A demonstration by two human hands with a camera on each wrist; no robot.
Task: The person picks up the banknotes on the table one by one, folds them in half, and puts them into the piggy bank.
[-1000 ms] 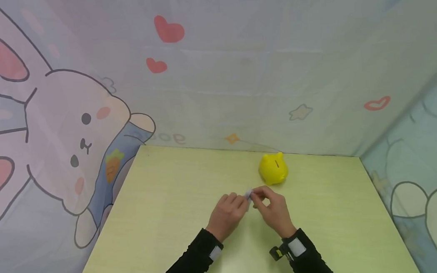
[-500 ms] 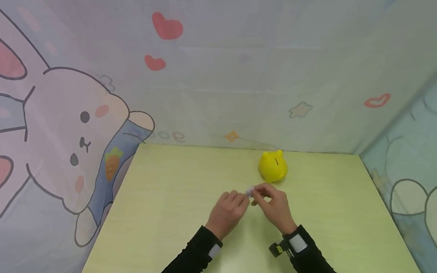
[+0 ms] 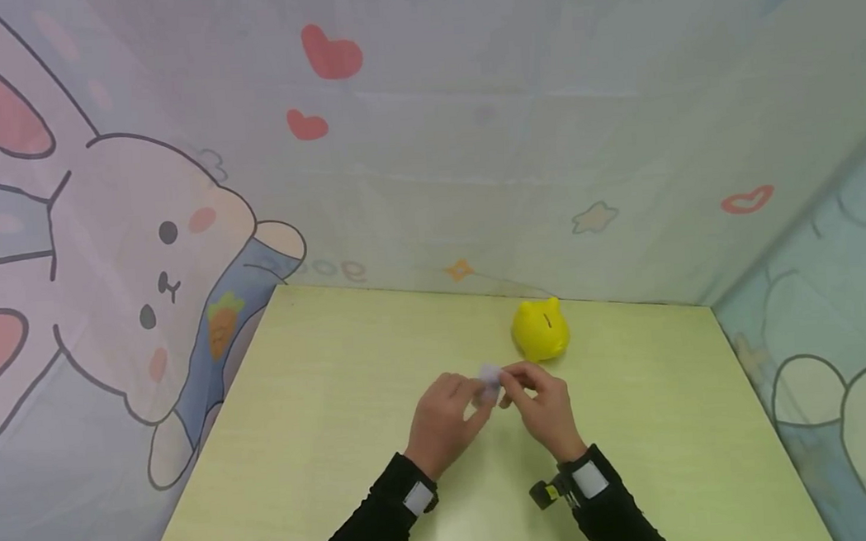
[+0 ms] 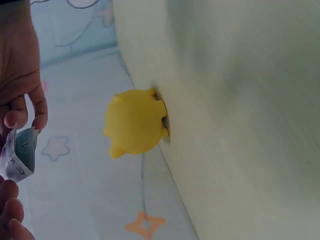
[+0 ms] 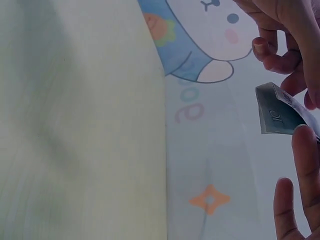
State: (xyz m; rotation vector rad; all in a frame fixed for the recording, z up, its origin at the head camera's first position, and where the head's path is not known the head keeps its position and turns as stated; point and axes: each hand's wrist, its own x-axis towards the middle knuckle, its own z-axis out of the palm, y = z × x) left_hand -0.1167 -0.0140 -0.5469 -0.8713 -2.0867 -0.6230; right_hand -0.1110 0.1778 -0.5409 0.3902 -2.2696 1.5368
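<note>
A small folded banknote [image 3: 490, 374] is held up between my two hands, in front of a yellow piggy bank [image 3: 541, 330]. My right hand [image 3: 549, 412] pinches its right side between thumb and index finger. From the other side my left hand [image 3: 442, 423] holds it with thumb and forefinger, a gap showing between them. In the right wrist view the banknote [image 5: 280, 112] looks teal, creased into a peak, with printed figures. The left wrist view shows the banknote [image 4: 22, 155] partly unfolded, and the piggy bank [image 4: 135, 122] beyond it on its feet.
The pale yellow table [image 3: 335, 367] ends at a printed fabric backdrop [image 3: 472, 177] with hearts and a rabbit. The piggy bank stands near the table's back edge, its slot on top. More fabric hangs along the right side [image 3: 802, 339].
My left fingers have loosened from a tight curl and spread at thumb and forefinger. More of the banknote shows between the hands. The right hand keeps its pinch; the piggy bank has stayed put.
</note>
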